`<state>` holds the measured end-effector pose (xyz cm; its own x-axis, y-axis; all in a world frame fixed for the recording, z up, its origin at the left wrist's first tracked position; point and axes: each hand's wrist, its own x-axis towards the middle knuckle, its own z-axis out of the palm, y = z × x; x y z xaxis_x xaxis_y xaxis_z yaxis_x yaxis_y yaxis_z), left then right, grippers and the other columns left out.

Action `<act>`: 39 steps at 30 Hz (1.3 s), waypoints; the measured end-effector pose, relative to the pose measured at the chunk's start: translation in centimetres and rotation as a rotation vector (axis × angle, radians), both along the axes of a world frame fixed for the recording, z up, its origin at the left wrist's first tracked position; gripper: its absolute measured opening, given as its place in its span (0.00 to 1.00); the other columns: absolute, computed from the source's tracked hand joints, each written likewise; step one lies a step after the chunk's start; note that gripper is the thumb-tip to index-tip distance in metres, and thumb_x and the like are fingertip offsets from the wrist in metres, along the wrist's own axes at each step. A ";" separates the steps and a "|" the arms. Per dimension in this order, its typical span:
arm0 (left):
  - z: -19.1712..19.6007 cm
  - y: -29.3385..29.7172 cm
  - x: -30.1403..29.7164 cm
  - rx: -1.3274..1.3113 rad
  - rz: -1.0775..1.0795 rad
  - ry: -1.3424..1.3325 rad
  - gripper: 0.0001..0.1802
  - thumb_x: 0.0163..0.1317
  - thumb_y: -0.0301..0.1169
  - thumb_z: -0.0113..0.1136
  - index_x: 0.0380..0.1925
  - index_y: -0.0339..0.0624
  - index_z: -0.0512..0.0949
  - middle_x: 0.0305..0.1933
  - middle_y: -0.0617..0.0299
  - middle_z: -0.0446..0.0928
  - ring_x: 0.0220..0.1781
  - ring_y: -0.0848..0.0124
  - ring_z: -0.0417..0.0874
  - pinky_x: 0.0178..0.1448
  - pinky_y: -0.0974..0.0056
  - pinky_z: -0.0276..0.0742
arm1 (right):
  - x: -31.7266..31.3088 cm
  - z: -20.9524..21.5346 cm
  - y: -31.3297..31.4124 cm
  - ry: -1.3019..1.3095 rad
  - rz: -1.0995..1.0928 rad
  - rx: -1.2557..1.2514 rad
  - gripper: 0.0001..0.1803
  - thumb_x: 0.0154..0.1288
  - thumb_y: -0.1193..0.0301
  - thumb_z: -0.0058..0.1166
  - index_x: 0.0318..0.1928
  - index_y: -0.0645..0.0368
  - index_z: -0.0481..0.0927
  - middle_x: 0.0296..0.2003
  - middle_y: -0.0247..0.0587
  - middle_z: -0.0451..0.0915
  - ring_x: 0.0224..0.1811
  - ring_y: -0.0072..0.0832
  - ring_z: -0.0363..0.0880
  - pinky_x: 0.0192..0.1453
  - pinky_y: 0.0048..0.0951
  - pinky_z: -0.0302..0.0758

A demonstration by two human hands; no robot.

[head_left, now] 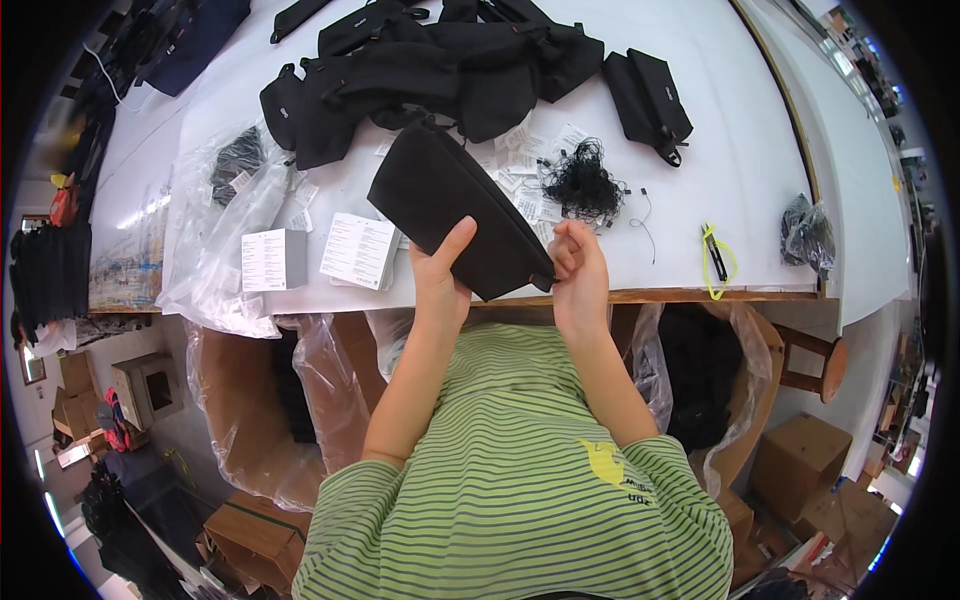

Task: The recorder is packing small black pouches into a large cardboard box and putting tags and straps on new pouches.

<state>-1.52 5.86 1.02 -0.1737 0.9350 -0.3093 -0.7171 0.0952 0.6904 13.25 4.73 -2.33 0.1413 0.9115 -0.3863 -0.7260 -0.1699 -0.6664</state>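
Note:
A black fabric pouch (447, 205) is held tilted above the front of the white table. My left hand (445, 265) grips its lower left edge, thumb lying on the face. By the pouch's lower right corner, my right hand (578, 270) has its fingers curled together; what they pinch, if anything, is too small to make out. Just beyond that hand lies a tangle of black tag strings (584, 185), beside loose white printed tags (518, 160). Two stacks of white cards, a near left stack (272, 262) and a wider stack (357, 250), stand left of my left hand.
More black pouches (410, 75) are heaped at the table's back, with a single pouch (648, 105) at right. A clear plastic bag (205, 215) lies left. Thread snips (714, 255) with a yellow cord and a bagged bundle (806, 235) lie right. Plastic-lined cartons (240, 400) stand below the edge.

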 end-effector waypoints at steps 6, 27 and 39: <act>0.5 -0.5 -0.3 -0.018 -0.111 0.029 0.24 0.52 0.24 0.68 0.50 0.35 0.72 0.45 0.58 0.78 0.44 0.68 0.81 0.50 0.63 0.79 | 1.4 2.6 2.0 -0.479 0.132 0.217 0.16 0.70 0.63 0.45 0.42 0.63 0.79 0.32 0.33 0.77 0.37 0.20 0.72 0.46 0.21 0.65; -1.1 -0.6 -0.9 -0.374 -0.378 -0.239 0.17 0.58 0.32 0.63 0.45 0.35 0.76 0.39 0.57 0.81 0.37 0.68 0.84 0.41 0.64 0.82 | -0.3 4.5 3.5 -1.082 0.234 0.577 0.05 0.55 0.74 0.62 0.33 0.60 0.81 0.30 0.31 0.73 0.25 0.19 0.73 0.27 0.19 0.67; -3.1 0.9 -4.0 -0.326 -0.355 -0.531 0.13 0.63 0.35 0.58 0.40 0.36 0.77 0.35 0.53 0.81 0.33 0.64 0.84 0.38 0.61 0.84 | 0.7 6.8 -0.5 -0.938 0.651 0.587 0.09 0.57 0.70 0.63 0.29 0.62 0.77 0.28 0.31 0.72 0.24 0.17 0.70 0.24 0.18 0.65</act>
